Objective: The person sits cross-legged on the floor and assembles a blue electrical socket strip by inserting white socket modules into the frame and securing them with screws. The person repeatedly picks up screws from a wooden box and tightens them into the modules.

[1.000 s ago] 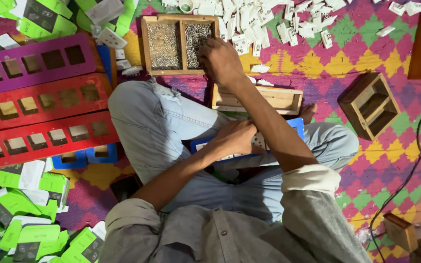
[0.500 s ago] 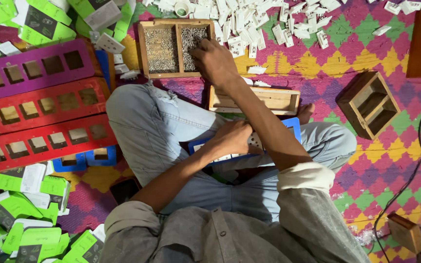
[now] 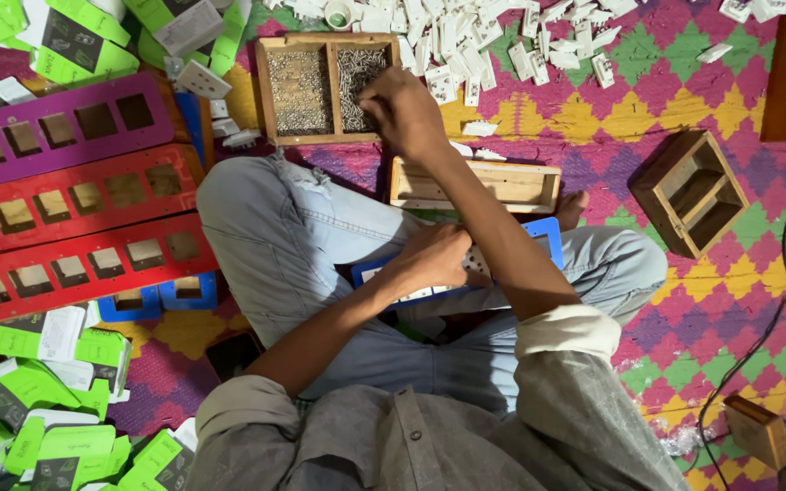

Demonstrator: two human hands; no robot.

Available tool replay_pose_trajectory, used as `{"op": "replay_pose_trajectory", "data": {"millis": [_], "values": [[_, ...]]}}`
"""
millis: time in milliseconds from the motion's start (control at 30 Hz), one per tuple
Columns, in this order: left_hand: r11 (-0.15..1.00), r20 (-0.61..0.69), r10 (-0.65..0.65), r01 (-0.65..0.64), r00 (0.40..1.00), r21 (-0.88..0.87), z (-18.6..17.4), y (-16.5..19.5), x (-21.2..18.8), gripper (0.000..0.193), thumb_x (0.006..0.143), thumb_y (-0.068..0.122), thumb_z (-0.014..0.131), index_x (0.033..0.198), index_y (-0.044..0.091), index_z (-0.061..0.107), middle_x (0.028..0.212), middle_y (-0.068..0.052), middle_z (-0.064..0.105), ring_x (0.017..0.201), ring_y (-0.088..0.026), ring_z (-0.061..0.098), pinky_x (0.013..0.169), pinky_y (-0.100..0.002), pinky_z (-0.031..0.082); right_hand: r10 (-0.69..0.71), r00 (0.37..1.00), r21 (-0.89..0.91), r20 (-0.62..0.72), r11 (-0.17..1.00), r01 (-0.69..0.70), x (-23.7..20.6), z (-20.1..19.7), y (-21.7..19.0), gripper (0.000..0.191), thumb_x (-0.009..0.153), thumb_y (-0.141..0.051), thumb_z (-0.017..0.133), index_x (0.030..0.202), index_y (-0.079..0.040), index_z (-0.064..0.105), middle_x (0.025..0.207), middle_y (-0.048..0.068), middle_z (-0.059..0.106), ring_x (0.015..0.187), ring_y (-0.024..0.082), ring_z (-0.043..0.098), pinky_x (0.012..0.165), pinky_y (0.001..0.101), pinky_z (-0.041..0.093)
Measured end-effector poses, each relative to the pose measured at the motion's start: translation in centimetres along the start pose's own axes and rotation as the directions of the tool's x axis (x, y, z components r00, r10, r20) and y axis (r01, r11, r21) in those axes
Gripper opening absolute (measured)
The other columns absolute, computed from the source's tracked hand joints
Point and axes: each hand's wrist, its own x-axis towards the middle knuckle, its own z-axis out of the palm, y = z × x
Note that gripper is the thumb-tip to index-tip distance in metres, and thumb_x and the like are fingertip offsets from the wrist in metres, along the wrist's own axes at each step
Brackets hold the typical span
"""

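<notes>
**A:** Seated cross-legged on a patterned mat of pink, purple, yellow and green diamonds. Blue frame (image 3: pixel 546 238) across the lap, white parts set in its openings, mostly covered by the arms.

**B:** Left hand (image 3: pixel 431 259)?

**A:** Resting on the blue frame, fingers curled down over a white piece; whether actually pinching it, cannot tell.

**B:** And the right hand (image 3: pixel 404 111)?

**A:** Stretched well beyond the blue frame to a wooden two-compartment tray (image 3: pixel 267 86), fingers bunched and dipped into the right-hand compartment. Hidden fingertips, so no telling what is caught between them.

**B:** Contents of that tray?

**A:** Small metal screws (image 3: pixel 300 80), grey and glinting, heaped in both compartments.

**B:** Anything between tray and blue frame?

**A:** A shallow open wooden box (image 3: pixel 475 185), lying just past the knees.

**B:** Farther out?

**A:** Beyond the tray, a scatter of small white plastic parts (image 3: pixel 484 45). Left of the blue frame, long purple and red strips (image 3: pixel 65 195) with rows of square cut-outs. Nearer than those, a pile of green cartons (image 3: pixel 43 427). Right of the blue frame, another wooden divided box (image 3: pixel 689 191), tilted.
</notes>
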Motion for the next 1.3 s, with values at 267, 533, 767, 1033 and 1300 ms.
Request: {"op": "replay_pose_trajectory", "data": {"millis": [267, 533, 767, 1033, 1300], "values": [[0.998, -0.052, 0.058, -0.058, 0.997, -0.001, -0.7, 0.8, 0.1, 0.076, 0.07, 0.048, 0.09, 0.126, 0.007, 0.058, 0.103, -0.022, 0.071, 0.094, -0.043, 0.069, 0.077, -0.053, 0.055, 0.403, 0.915, 0.637, -0.016, 0.709, -0.302, -4.5, -6.3, 1.2, 0.011, 0.098, -0.006, 0.076, 0.108, -0.001, 0.076, 0.086, 0.002, 0.071, 0.073, 0.008, 0.059, 0.063, 0.0237, 0.046], [0.981, -0.143, 0.155, -0.17, 0.977, -0.096, -0.7, 1.7, -0.9, 0.06, 0.07, 0.037, 0.09, 0.11, 0.008, 0.056, 0.098, -0.018, 0.072, 0.09, -0.043, 0.069, 0.072, -0.054, 0.053, 0.463, 0.886, 0.339, 0.014, 0.832, -0.44, -21.0, -18.8, -2.6, 0.006, 0.097, -0.002, 0.079, 0.102, 0.0, 0.075, 0.099, 0.008, 0.076, 0.091, 0.014, 0.072, 0.081, 0.0279, 0.058], [0.983, -0.138, 0.171, -0.179, 0.976, -0.049, -0.9, 2.5, -1.3, 0.055, 0.073, 0.033, 0.088, 0.107, 0.006, 0.055, 0.097, -0.018, 0.071, 0.088, -0.041, 0.07, 0.071, -0.052, 0.054, 0.41, 0.909, 0.057, -0.08, 0.912, -0.406, -23.7, -17.9, -5.6, 0.015, 0.083, -0.001, 0.086, 0.095, -0.005, 0.078, 0.099, 0.007, 0.072, 0.097, 0.024, 0.065, 0.088, 0.0365, 0.05], [0.976, -0.172, 0.215, -0.22, 0.961, -0.009, -0.8, 2.4, -1.5, 0.057, 0.073, 0.035, 0.089, 0.105, 0.004, 0.053, 0.094, -0.018, 0.071, 0.083, -0.042, 0.07, 0.067, -0.051, 0.054, 0.378, 0.923, -0.047, -0.073, 0.923, -0.381, -22.0, -17.8, -6.4, 0.024, 0.075, 0.003, 0.086, 0.096, -0.009, 0.08, 0.099, 0.007, 0.068, 0.097, 0.026, 0.063, 0.084, 0.0387, 0.049], [0.968, -0.196, 0.244, -0.251, 0.95, -0.01, -0.6, 2.1, -1.5, 0.058, 0.073, 0.035, 0.089, 0.105, 0.004, 0.052, 0.091, -0.018, 0.069, 0.08, -0.041, 0.069, 0.066, -0.051, 0.053, 0.408, 0.912, -0.074, -0.044, 0.909, -0.41, -21.3, -18.4, -7.9, 0.026, 0.074, 0.01, 0.082, 0.094, -0.005, 0.077, 0.098, 0.008, 0.065, 0.092, 0.025, 0.066, 0.078, 0.0371, 0.052]]}}
